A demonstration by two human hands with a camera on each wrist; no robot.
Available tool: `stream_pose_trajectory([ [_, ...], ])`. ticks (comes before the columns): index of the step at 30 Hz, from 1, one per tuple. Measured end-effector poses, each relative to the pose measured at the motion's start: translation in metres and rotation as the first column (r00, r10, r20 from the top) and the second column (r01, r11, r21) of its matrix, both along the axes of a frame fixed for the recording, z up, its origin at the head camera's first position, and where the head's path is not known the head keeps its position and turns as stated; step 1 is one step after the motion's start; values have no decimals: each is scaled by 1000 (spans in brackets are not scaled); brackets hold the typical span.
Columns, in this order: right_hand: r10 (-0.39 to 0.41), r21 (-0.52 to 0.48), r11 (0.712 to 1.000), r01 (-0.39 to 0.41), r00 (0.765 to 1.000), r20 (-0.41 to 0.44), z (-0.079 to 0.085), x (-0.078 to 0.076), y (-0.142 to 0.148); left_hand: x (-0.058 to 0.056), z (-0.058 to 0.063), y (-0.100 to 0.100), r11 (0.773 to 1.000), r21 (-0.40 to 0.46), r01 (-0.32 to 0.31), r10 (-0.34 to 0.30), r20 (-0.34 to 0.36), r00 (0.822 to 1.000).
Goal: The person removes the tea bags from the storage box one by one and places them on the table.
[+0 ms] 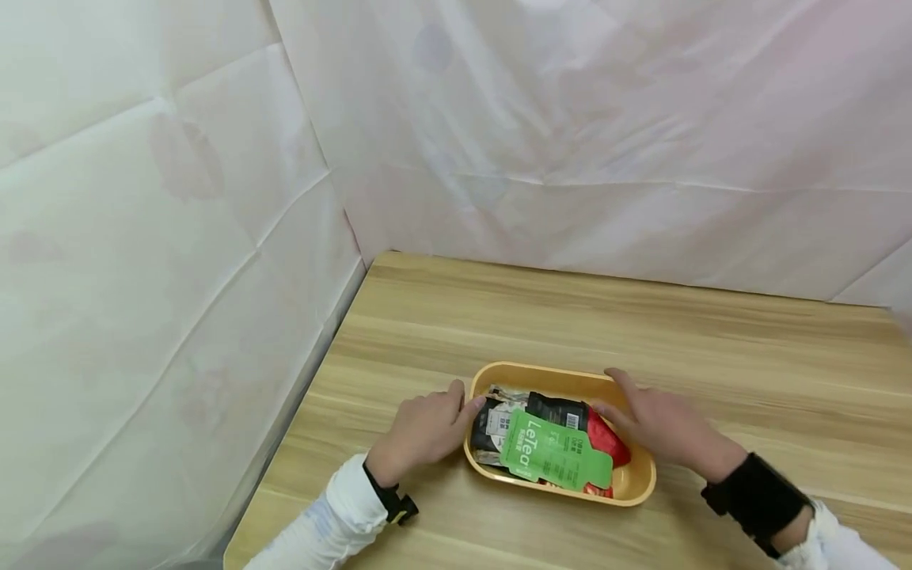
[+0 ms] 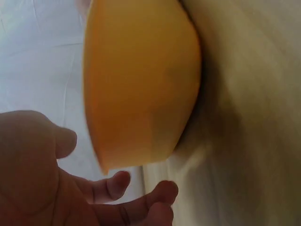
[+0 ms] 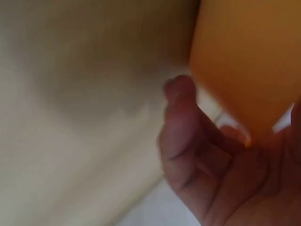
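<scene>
A yellow oval plastic basin (image 1: 563, 380) sits on the wooden table with several packets inside. On top lies a green "LeTea" packet (image 1: 552, 451). Beneath it show a black packet (image 1: 549, 408), a black-and-white packet (image 1: 495, 419) and a red packet (image 1: 606, 439). At the basin's left end is my left hand (image 1: 423, 431); its thumb reaches over the rim, while the wrist view shows loosely bent fingers (image 2: 162, 193) beside the wall. My right hand (image 1: 663, 423) grips the right end, thumb inside the rim and fingers round the outside.
The wood-grain table (image 1: 427, 317) meets a pale curtain (image 1: 606, 158) at the back. Another pale sheet (image 1: 142, 277) hangs along the table's left edge. Black bands are on both wrists, the right one (image 1: 758, 495) broader.
</scene>
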State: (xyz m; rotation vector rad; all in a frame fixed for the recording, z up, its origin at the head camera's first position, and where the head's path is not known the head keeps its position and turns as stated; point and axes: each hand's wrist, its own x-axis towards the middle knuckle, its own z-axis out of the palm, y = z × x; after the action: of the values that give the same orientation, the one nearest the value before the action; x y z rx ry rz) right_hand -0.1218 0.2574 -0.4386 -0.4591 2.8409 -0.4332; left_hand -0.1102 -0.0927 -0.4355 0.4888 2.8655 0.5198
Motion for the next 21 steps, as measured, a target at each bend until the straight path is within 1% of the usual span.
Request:
stream_pose_trajectory([
  [2,-27,-56,998,24,998,-61,-7,10,-2,7,-3,3,1000,-7,-6,5,-23,1000],
  [4,-49,-117,992,36,992,-113,-11,16,-3,12,-7,5,1000,-3,-7,7,-29,1000],
  [6,-55,-163,986,31,988,-144,-13,20,-5,16,-10,5,1000,15,-7,8,-27,1000],
  [8,-51,-194,981,21,987,-150,-11,21,-7,18,-11,4,999,45,-9,10,-23,1000],
  [11,-32,-204,979,5,991,-130,0,20,-10,17,-4,0,989,148,-16,17,-6,1000],
  [13,-20,-209,978,-5,993,-117,11,18,-11,15,4,-2,968,250,-33,29,23,999],
  [14,-12,-215,977,-17,991,-132,18,17,-12,15,9,-4,951,305,-52,40,44,998],
  [15,-5,-221,975,-31,987,-158,24,16,-13,15,14,-5,929,363,-75,54,66,996],
  [16,5,-232,972,-49,982,-189,30,15,-14,15,18,-7,904,415,-100,69,88,994],
  [17,15,-233,970,-68,974,-224,36,14,-14,15,21,-8,873,471,-125,79,116,990],
  [18,24,-232,969,-88,965,-262,41,13,-15,16,23,-8,839,522,-154,87,152,985],
  [20,32,-232,967,-109,950,-310,51,13,-17,18,27,-9,759,614,-217,87,234,968],
  [21,36,-232,966,-111,951,-308,56,13,-18,19,28,-8,702,667,-250,68,287,955],
])
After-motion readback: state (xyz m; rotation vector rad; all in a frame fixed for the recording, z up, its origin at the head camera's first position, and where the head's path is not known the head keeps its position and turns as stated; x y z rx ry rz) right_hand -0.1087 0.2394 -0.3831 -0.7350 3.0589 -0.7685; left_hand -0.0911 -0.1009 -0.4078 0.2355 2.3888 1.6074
